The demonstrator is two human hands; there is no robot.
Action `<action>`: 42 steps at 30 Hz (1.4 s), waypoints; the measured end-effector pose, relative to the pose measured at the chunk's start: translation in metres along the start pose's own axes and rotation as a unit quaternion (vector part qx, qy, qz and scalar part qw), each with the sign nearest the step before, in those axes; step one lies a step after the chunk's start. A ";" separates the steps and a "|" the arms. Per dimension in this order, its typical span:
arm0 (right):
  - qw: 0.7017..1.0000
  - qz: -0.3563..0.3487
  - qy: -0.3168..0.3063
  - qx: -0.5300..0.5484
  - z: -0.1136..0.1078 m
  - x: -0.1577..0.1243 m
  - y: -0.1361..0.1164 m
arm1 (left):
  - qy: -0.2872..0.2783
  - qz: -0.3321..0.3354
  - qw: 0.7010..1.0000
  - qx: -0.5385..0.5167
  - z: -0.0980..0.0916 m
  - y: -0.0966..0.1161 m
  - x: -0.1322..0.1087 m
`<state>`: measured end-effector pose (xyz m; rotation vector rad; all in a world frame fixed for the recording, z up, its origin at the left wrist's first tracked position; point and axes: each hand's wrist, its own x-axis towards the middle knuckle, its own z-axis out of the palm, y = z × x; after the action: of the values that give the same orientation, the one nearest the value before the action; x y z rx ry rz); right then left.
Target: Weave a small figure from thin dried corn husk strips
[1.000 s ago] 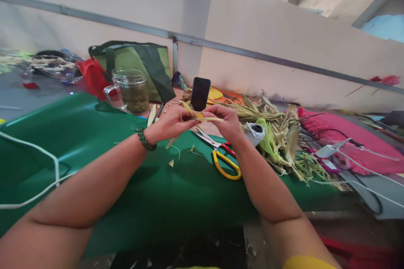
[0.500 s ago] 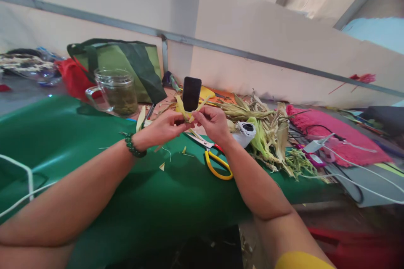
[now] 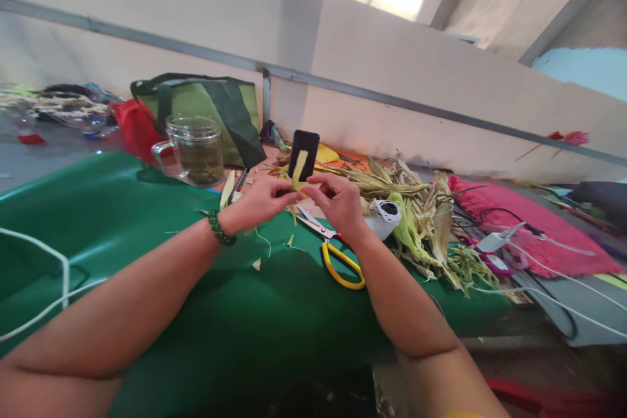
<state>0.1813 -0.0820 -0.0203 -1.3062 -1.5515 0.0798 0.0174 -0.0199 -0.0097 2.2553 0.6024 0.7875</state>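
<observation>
My left hand (image 3: pixel 262 201) and my right hand (image 3: pixel 334 199) meet above the green table cover (image 3: pixel 147 235), both pinched on a pale yellow corn husk strip (image 3: pixel 298 171) that sticks up between them. A green bead bracelet (image 3: pixel 219 228) circles my left wrist. Just behind the strip, a black phone (image 3: pixel 304 153) stands upright. Scissors with yellow and red handles (image 3: pixel 337 253) lie on the cover under my right wrist. A white roll of tape (image 3: pixel 385 217) sits right of my right hand, against a pile of corn husks (image 3: pixel 426 215).
A glass mug of tea (image 3: pixel 194 149) and a green bag (image 3: pixel 206 104) stand at the back left. White cables (image 3: pixel 44 274) cross the left of the cover. A pink mat (image 3: pixel 529 222) with a charger and cords lies at the right. Small husk scraps (image 3: pixel 257 264) dot the cover.
The husk strip has turned from lying across between my fingers to standing upright. Both hands have stayed together in front of the phone. The camera view shifted slightly.
</observation>
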 end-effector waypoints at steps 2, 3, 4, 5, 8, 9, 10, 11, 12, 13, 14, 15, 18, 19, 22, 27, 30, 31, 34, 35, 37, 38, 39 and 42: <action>0.999 -0.015 -0.032 0.007 0.003 -0.001 0.000 | 0.001 0.024 0.999 0.047 0.003 -0.001 -0.002; 0.999 -0.023 -0.047 0.007 0.004 -0.001 0.000 | -0.003 0.033 0.997 0.066 0.005 -0.001 -0.003; 0.998 -0.033 -0.055 0.005 0.005 -0.002 0.000 | -0.006 0.041 0.996 0.079 0.007 -0.002 -0.004; 0.998 -0.044 -0.054 0.001 0.005 -0.003 -0.001 | -0.011 0.047 0.995 0.090 0.008 -0.002 -0.005; 0.996 -0.083 -0.031 -0.009 0.004 -0.006 -0.005 | -0.032 0.063 0.992 0.108 0.011 -0.001 -0.006; 0.995 -0.094 -0.026 -0.012 0.004 -0.007 -0.006 | -0.041 0.067 0.991 0.108 0.011 -0.001 -0.007; 0.994 -0.103 -0.025 -0.015 0.004 -0.007 -0.007 | -0.050 0.068 0.991 0.105 0.010 -0.001 -0.006; 0.993 -0.109 -0.030 -0.018 0.005 -0.008 -0.008 | -0.062 0.065 0.991 0.097 0.009 0.000 -0.006; 0.993 -0.111 -0.037 -0.022 0.005 -0.008 -0.007 | -0.077 0.058 0.992 0.083 0.008 0.001 -0.005; 0.993 -0.111 -0.041 -0.025 0.005 -0.007 -0.006 | -0.092 0.046 0.993 0.065 0.007 0.002 -0.005; 0.993 -0.111 -0.039 -0.031 0.005 -0.006 -0.005 | -0.108 0.028 0.993 0.043 0.005 0.002 -0.004; 0.992 -0.112 -0.032 -0.037 0.003 -0.004 -0.003 | -0.124 0.007 0.992 0.015 0.003 0.003 -0.003; 0.987 -0.143 0.002 -0.071 -0.005 0.002 0.003 | -0.146 -0.058 0.984 -0.084 -0.002 0.003 -0.003; 0.985 -0.152 0.000 -0.078 -0.009 0.004 0.004 | -0.140 -0.072 0.980 -0.121 -0.003 0.002 -0.003; 0.987 -0.127 -0.070 -0.074 -0.019 0.007 0.006 | -0.130 -0.108 0.966 -0.195 -0.006 0.002 -0.004; 0.985 -0.065 -0.163 0.005 -0.025 0.008 0.005 | -0.137 -0.097 0.971 -0.169 -0.011 0.008 -0.004; 0.984 -0.065 -0.167 -0.003 -0.025 0.009 0.007 | -0.140 -0.073 0.981 -0.116 -0.013 0.008 -0.004; 0.984 -0.067 -0.166 -0.012 -0.024 0.009 0.009 | -0.145 -0.067 0.982 -0.102 -0.014 0.007 -0.003; 0.984 -0.067 -0.164 -0.032 -0.021 0.008 0.012 | -0.168 -0.056 0.981 -0.073 -0.016 0.002 -0.002; 0.984 -0.066 -0.165 -0.034 -0.020 0.008 0.014 | -0.174 -0.055 0.981 -0.072 -0.016 0.001 -0.002; 0.985 -0.066 -0.158 -0.030 -0.018 0.009 0.017 | -0.173 -0.065 0.978 -0.097 -0.017 0.000 -0.002; 0.988 -0.065 -0.136 -0.025 -0.018 0.011 0.019 | -0.164 -0.076 0.976 -0.120 -0.018 0.000 -0.002; 0.993 -0.058 -0.097 -0.017 -0.018 0.013 0.022 | -0.149 -0.091 0.974 -0.145 -0.018 0.001 -0.001; 0.998 0.018 0.046 0.033 -0.022 0.019 0.028 | -0.092 -0.144 0.965 -0.199 -0.019 0.004 -0.001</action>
<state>0.2184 -0.0680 -0.0154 -1.2688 -1.4375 0.0911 0.0044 -0.0143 0.0042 1.7965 0.6045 0.4939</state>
